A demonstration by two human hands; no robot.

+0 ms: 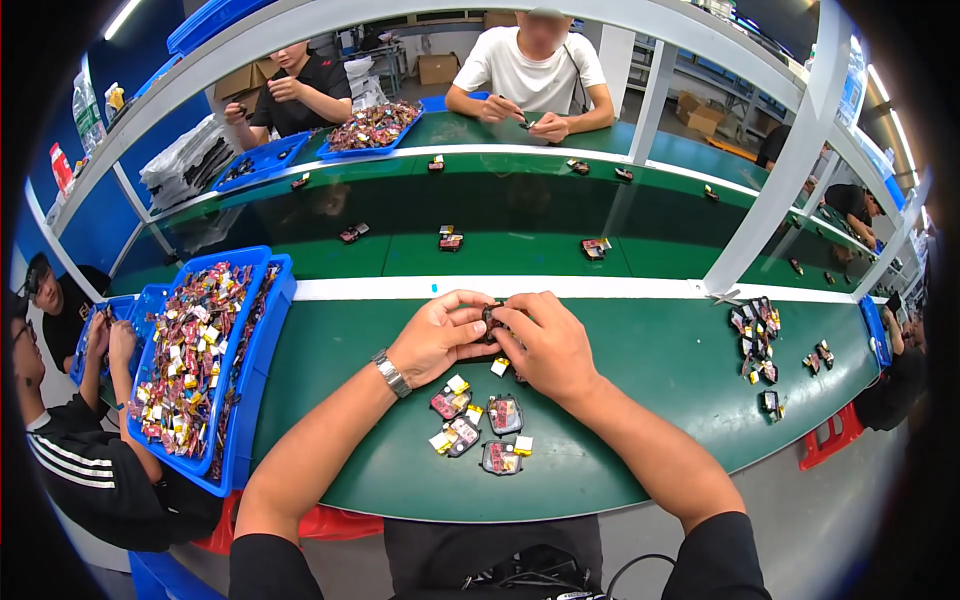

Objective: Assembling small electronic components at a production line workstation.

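Both my hands meet over the green table [330,400], pinching a small dark electronic unit [492,322] between the fingertips. My left hand [440,340], with a metal watch on its wrist, grips the unit from the left. My right hand [550,350] closes on it from the right, its fingers covering much of the unit. Just below my hands lie several small black-cased units [505,415] with reddish insides and white-and-yellow tabs. One white-and-yellow tab [499,367] shows right under my fingers, its unit partly hidden by my right hand.
Stacked blue trays [285,330] heaped with similar units stand at my left. A pile of units [755,335] lies to the right. A white frame post [770,180] rises at the right; beyond the white rail [600,288], scattered units lie on a green strip. Co-workers sit opposite and at both sides.
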